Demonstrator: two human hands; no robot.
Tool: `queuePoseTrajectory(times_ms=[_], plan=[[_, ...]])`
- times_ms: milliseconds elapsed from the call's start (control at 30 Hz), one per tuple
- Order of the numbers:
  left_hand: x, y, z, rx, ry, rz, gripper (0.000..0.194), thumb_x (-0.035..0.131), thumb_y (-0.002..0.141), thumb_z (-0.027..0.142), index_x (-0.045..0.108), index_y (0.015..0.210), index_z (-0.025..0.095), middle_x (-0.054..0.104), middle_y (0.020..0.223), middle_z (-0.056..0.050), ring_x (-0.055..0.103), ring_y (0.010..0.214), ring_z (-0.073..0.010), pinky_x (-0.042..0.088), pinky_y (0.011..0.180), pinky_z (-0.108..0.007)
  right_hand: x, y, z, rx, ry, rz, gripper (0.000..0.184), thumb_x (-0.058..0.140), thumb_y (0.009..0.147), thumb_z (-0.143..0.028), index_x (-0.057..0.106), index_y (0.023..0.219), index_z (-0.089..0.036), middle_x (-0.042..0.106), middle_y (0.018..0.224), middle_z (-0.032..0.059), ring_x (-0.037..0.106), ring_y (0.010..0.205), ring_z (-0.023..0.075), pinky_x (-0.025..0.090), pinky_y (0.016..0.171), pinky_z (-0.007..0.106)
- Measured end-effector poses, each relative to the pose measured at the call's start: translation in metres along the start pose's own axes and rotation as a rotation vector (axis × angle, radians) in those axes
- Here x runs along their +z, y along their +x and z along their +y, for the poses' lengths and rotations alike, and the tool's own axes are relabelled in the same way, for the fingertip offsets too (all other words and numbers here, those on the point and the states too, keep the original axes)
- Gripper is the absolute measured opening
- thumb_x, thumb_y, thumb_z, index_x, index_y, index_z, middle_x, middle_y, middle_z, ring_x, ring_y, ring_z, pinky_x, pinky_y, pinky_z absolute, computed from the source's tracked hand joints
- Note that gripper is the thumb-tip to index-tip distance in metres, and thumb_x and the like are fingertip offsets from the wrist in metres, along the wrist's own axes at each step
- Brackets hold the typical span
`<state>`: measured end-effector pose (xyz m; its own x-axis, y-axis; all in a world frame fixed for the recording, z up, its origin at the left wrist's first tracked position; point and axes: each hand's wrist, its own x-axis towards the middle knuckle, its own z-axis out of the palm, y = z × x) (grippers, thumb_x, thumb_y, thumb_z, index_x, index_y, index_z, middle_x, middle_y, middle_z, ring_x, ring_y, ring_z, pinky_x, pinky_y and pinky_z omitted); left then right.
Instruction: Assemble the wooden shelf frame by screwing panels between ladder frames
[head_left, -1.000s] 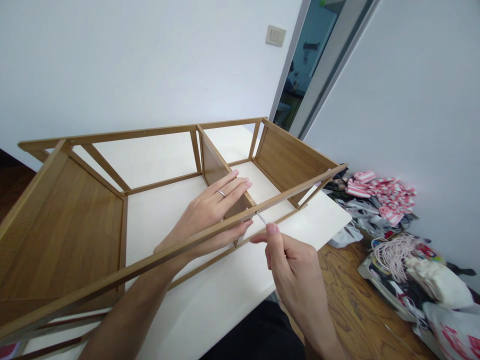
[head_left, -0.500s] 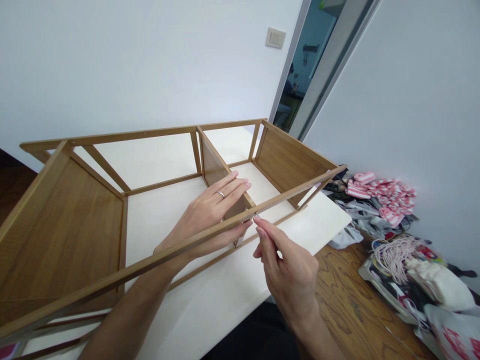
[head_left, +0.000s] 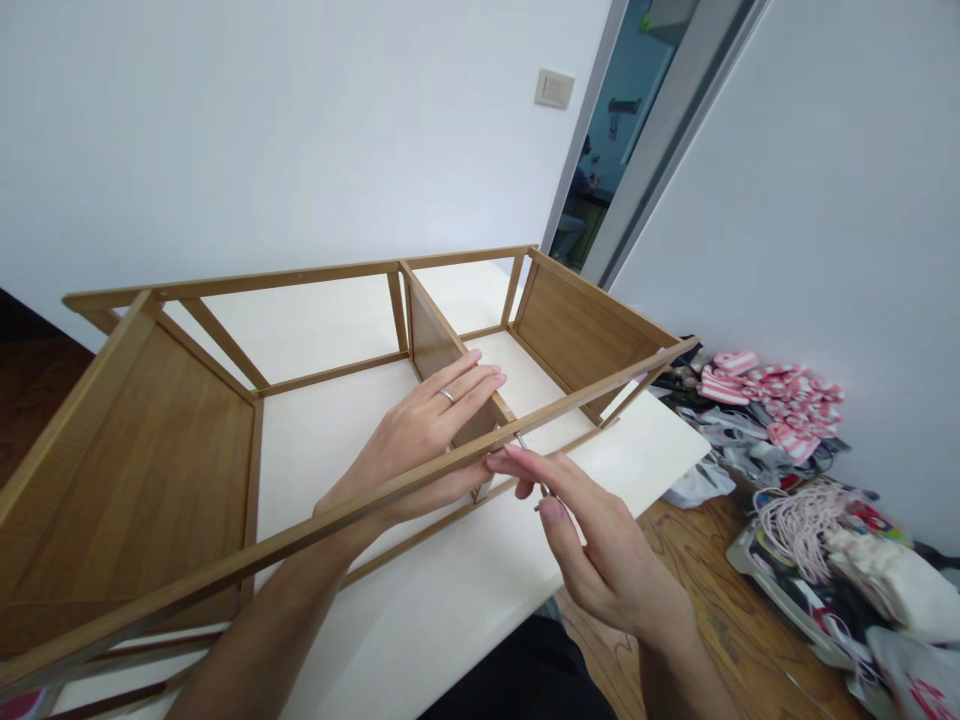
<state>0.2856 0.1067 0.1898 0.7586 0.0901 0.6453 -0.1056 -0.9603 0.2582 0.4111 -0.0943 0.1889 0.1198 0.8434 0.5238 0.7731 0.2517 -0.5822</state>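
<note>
A wooden shelf frame (head_left: 360, 500) lies on its side on a white table (head_left: 480, 590). My left hand (head_left: 420, 440), a ring on one finger, reaches under the near rail and grips the middle shelf panel (head_left: 435, 330). Its fingers rest over the panel's edge, and its thumb lies near the rail joint. With thumb and fingers closed, my right hand (head_left: 600, 540) holds a thin bent metal hex key (head_left: 521, 441) at that joint. One end of the key meets the rail; my fingers partly hide the rest. Whether a screw sits in the rail cannot be made out.
A white wall stands behind the table, with a light switch (head_left: 554, 89) and a doorway (head_left: 600, 150) where a person is partly visible. On the wooden floor (head_left: 697, 590) at right lie striped cloth (head_left: 780, 390), bags and a bin (head_left: 787, 590) holding cords.
My right hand's fingers have loosened from a tight pinch and turned, showing more of the hex key. My left hand keeps its grip. The view has shifted slightly.
</note>
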Motion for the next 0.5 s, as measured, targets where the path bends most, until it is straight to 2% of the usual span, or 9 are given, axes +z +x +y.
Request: queuePoseTrajectory(times_ms=[67,167,233,367,500], plan=[[-0.0002,0.0001,0.0003,-0.007,0.003,0.001,0.061,0.069,0.097,0.035,0.049,0.153,0.019,0.062,0.153,-0.013,0.047,0.153,-0.033,0.049,0.124,-0.048,-0.0041,0.0009,0.0039,-0.022,0.028,-0.039,0.052,0.051,0.106,-0.013,0.045,0.156,-0.028,0.073,0.121,0.0073,0.068,0.101,0.0169,0.06,0.091,0.031],[-0.0005,0.0002,0.0001,-0.001,0.012,-0.01,0.061,0.067,0.097,0.032,0.047,0.154,0.019,0.061,0.155,-0.012,0.046,0.154,-0.0322,0.048,0.125,-0.048,-0.0053,0.0034,0.0089,-0.083,0.007,-0.05,0.038,0.057,0.104,-0.009,0.061,0.137,-0.028,0.074,0.114,0.0058,0.069,0.104,0.0167,0.059,0.091,0.03],[-0.0005,0.0001,-0.0002,0.005,0.018,-0.013,0.062,0.067,0.097,0.031,0.046,0.154,0.019,0.06,0.155,-0.012,0.046,0.154,-0.0317,0.048,0.125,-0.047,-0.0035,0.0039,0.01,-0.114,-0.005,-0.031,0.032,0.055,0.104,-0.007,0.065,0.128,-0.026,0.074,0.109,0.0062,0.07,0.1,0.0167,0.06,0.088,0.029],[-0.0004,-0.0005,-0.0009,0.001,0.033,-0.015,0.063,0.067,0.097,0.03,0.045,0.155,0.019,0.059,0.156,-0.011,0.044,0.155,-0.0315,0.048,0.125,-0.048,-0.0007,-0.0001,0.0088,-0.178,-0.022,0.061,0.036,0.052,0.103,-0.003,0.065,0.127,-0.024,0.074,0.101,0.007,0.07,0.089,0.0168,0.062,0.077,0.029],[-0.0007,-0.0012,-0.0015,0.001,0.025,-0.022,0.063,0.067,0.098,0.033,0.045,0.155,0.019,0.058,0.157,-0.011,0.043,0.156,-0.0325,0.047,0.126,-0.049,-0.0029,-0.0032,0.0102,-0.169,-0.081,0.142,0.043,0.051,0.101,0.0,0.065,0.132,-0.025,0.077,0.103,0.0079,0.074,0.091,0.0183,0.063,0.079,0.031]])
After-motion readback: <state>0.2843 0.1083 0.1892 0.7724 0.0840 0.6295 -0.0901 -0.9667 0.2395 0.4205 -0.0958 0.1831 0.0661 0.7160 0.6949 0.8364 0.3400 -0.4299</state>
